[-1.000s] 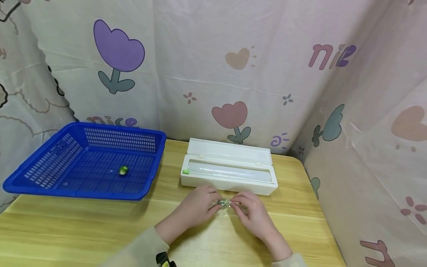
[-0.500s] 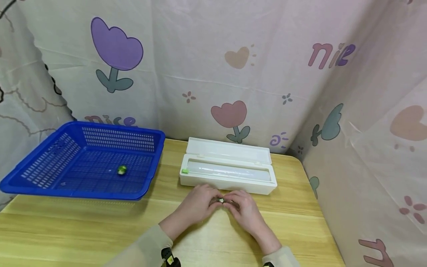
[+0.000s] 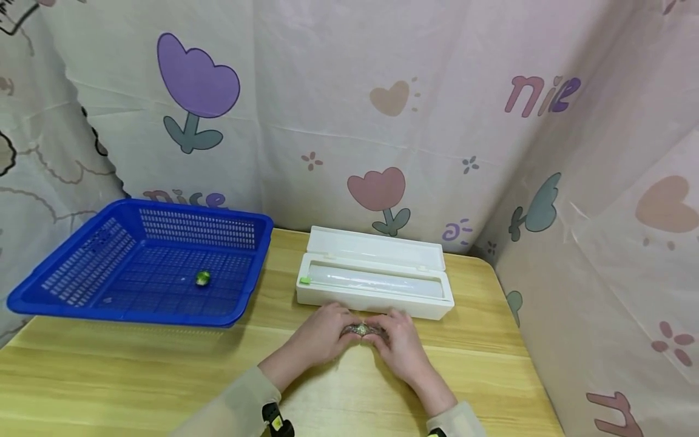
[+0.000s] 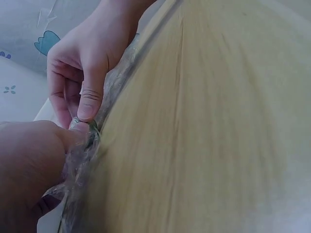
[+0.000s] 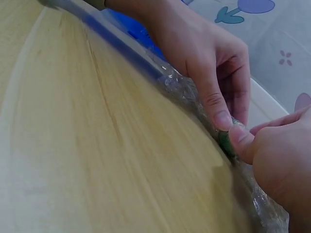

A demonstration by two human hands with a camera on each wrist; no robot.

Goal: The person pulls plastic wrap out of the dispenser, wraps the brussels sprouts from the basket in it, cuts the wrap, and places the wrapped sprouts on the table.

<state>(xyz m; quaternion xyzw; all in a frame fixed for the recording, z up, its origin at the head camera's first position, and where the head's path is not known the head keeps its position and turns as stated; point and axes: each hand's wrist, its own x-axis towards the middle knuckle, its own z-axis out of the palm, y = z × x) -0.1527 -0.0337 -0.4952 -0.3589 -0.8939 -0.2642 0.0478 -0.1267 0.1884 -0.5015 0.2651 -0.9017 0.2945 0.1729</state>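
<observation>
A small green round thing (image 5: 225, 141), wrapped in clear cling film (image 5: 187, 90), sits between my two hands just in front of the white box. My left hand (image 3: 322, 334) pinches it from the left with thumb and fingers. From the right, my right hand (image 3: 401, 343) pinches it too, and the two thumb tips nearly meet on it. Crumpled film trails out on both sides of the thing; the left wrist view has a bunch of this cling film (image 4: 77, 170) by the left hand. The fingers hide much of the green surface.
Behind the hands stands a white box (image 3: 377, 306) with its lid up and a roll of film (image 3: 377, 279) inside. To the left, a blue plastic basket (image 3: 120, 317) holds another small green round thing (image 3: 202, 278). A printed curtain (image 3: 306, 91) hangs behind the wooden table (image 3: 164, 376).
My right hand has come left and its fingertips now meet my left hand's at the wrapped thing. The film that showed spread under the right hand is now gathered between the hands.
</observation>
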